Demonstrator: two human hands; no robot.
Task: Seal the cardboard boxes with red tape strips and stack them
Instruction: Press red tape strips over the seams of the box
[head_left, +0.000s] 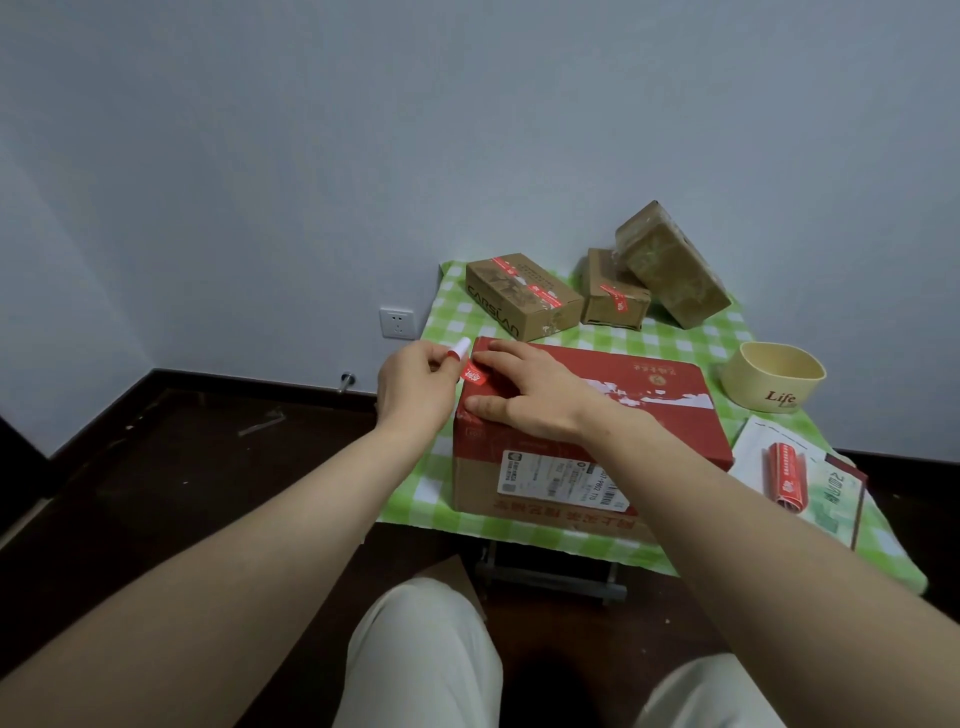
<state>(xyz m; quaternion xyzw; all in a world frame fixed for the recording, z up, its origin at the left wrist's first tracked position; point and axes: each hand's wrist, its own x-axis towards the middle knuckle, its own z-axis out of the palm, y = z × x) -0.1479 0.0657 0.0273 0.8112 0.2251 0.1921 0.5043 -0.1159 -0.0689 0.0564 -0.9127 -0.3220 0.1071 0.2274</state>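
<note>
On the green checked tablecloth (691, 338), the left hand (415, 384) pinches the red tape strip (474, 375) at the red-topped cardboard box's (649, 421) far-left corner while the flat-fingered right hand (530, 395) presses the lid; best pull taut, then smooth it over the edge.

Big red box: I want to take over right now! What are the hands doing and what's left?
Left hand pinches a red tape strip at the far left corner of the big red box. Right hand presses flat on its top.
Done: CARSLAN box and small box at the back carry red strips.
Left: press this strip down; the tilted box leaning on the small one shows no red strip; nothing is stacked flat yet. Spare strips lie to the right.
</note>
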